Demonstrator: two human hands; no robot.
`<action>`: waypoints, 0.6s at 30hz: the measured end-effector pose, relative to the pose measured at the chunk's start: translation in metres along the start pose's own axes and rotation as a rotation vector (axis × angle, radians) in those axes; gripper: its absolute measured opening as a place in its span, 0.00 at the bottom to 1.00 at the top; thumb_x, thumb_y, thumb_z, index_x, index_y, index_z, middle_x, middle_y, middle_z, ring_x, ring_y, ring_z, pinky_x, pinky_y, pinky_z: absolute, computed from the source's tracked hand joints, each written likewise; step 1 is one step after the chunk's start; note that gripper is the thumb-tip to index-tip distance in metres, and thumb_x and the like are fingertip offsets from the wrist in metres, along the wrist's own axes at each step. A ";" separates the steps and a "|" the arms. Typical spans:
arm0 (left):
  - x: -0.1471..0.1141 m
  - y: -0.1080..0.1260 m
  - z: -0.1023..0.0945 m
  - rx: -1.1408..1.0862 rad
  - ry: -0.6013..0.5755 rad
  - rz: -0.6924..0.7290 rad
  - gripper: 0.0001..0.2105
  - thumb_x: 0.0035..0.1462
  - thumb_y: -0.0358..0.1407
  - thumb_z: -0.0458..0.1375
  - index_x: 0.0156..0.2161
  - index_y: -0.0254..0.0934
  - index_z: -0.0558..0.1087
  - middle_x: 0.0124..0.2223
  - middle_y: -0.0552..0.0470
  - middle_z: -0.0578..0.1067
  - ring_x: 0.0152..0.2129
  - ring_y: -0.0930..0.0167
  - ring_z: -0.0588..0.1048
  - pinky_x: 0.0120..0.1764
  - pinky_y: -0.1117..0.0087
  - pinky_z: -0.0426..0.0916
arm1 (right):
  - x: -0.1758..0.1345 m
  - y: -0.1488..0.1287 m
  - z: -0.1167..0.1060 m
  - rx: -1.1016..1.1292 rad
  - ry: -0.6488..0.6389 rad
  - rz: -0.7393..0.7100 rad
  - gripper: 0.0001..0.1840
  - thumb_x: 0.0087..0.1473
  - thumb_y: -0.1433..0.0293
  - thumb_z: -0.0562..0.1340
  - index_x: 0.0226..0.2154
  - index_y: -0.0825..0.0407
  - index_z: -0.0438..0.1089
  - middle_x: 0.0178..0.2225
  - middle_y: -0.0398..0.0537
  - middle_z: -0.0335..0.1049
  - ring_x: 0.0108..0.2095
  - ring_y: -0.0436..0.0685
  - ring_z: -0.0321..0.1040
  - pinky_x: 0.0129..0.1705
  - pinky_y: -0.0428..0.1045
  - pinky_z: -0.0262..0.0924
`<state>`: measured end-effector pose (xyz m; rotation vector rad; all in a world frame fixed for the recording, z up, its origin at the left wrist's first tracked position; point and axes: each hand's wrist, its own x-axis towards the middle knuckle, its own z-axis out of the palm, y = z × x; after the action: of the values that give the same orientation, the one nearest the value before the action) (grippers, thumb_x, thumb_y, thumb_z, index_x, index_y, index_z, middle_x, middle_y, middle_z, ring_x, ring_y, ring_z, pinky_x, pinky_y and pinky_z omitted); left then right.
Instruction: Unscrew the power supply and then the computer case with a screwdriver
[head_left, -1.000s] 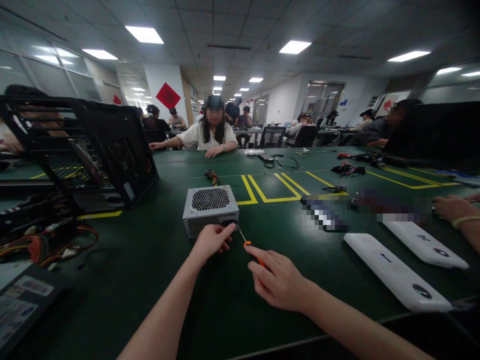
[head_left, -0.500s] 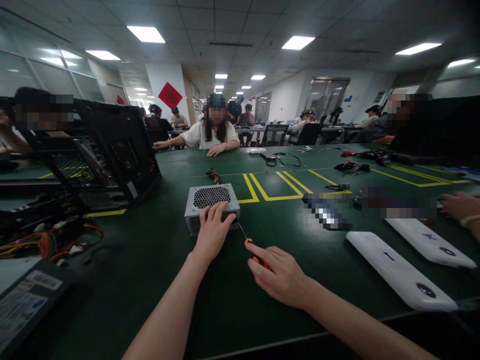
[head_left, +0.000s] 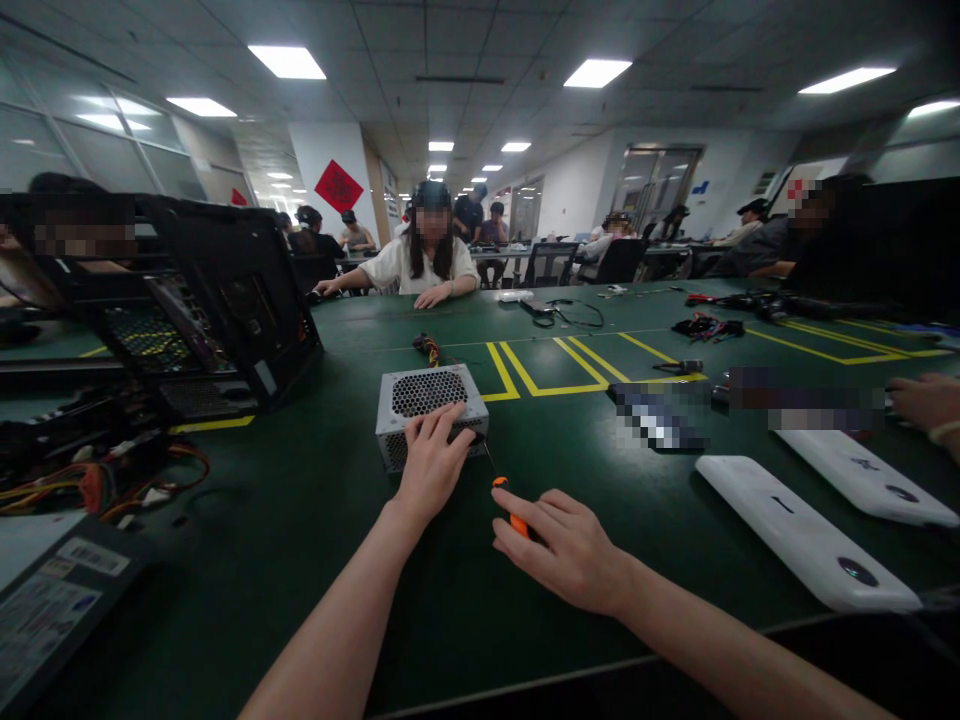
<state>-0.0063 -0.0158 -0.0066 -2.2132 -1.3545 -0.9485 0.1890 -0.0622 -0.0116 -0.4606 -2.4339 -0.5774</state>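
Observation:
A silver computer power supply (head_left: 387, 400) with a honeycomb grille on top stands on the green table before me. My left hand (head_left: 435, 450) grips its near side, fingers over the top edge and thumb by the near right corner. In my right hand (head_left: 566, 550) is a screwdriver (head_left: 519, 524) with an orange and black handle. Its thin shaft slants up to the near right corner of the power supply, close to my left thumb; whether the tip sits in a screw is too small to tell. A bundle of cables (head_left: 427, 349) comes out behind the power supply.
An open black computer case (head_left: 262, 300) stands at left, with loose wires (head_left: 97, 485) and another power supply (head_left: 67, 590) nearer me. Two white oblong devices (head_left: 806, 535) lie at right, near another person's hand (head_left: 926, 405). A person in white (head_left: 431, 250) sits opposite.
The power supply and my left hand appear slightly farther right, while the view has shifted a little. The screwdriver handle shows more orange between my right fingers.

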 end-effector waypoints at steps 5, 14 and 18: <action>0.001 -0.002 0.000 -0.025 -0.009 0.006 0.08 0.49 0.28 0.53 0.34 0.40 0.70 0.52 0.48 0.64 0.49 0.64 0.58 0.45 0.59 0.52 | -0.001 0.000 -0.001 0.076 0.012 0.055 0.09 0.50 0.68 0.55 0.35 0.55 0.62 0.41 0.58 0.64 0.37 0.53 0.64 0.34 0.47 0.60; 0.004 -0.007 0.001 -0.055 -0.005 -0.025 0.07 0.47 0.28 0.54 0.32 0.40 0.70 0.50 0.49 0.65 0.48 0.64 0.60 0.45 0.60 0.52 | 0.002 0.000 -0.004 0.059 -0.042 -0.007 0.15 0.51 0.69 0.54 0.43 0.54 0.61 0.45 0.56 0.63 0.32 0.51 0.64 0.32 0.47 0.59; 0.004 -0.007 0.001 -0.063 -0.003 -0.034 0.07 0.47 0.28 0.55 0.32 0.41 0.70 0.50 0.49 0.65 0.49 0.64 0.60 0.45 0.59 0.51 | 0.003 0.000 -0.004 0.090 -0.043 -0.011 0.13 0.51 0.66 0.55 0.40 0.54 0.63 0.43 0.56 0.64 0.31 0.50 0.64 0.31 0.46 0.59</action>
<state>-0.0107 -0.0091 -0.0049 -2.2448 -1.3854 -1.0135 0.1881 -0.0639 -0.0067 -0.4268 -2.4924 -0.4650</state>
